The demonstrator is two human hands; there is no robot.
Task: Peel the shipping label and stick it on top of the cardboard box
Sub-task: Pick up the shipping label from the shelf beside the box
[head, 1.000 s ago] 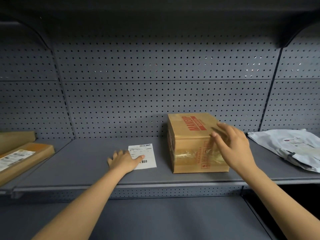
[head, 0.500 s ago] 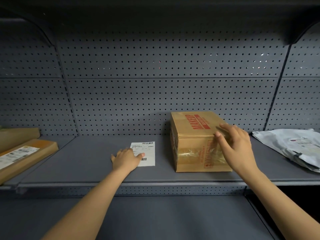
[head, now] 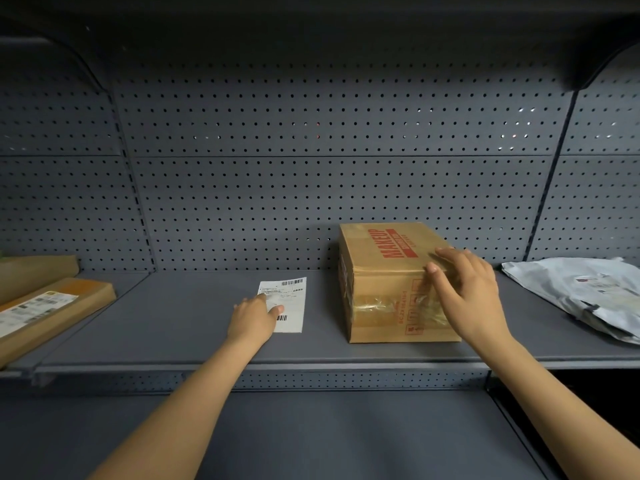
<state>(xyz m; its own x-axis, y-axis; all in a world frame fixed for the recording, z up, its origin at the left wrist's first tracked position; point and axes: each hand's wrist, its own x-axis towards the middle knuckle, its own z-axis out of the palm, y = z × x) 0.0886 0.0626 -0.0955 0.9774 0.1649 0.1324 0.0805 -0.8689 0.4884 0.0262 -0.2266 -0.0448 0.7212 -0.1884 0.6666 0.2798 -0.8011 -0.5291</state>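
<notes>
On the grey shelf, your left hand presses flat, fingers spread, on the shipping label lying beside the cardboard box; your right hand rests open over the box's front top edge.

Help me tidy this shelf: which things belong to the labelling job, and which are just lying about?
In use:
shipping label, under the left hand
cardboard box, steadied by the right hand

Lying about:
flat brown parcels, far left
grey mailer bag, far right
</notes>
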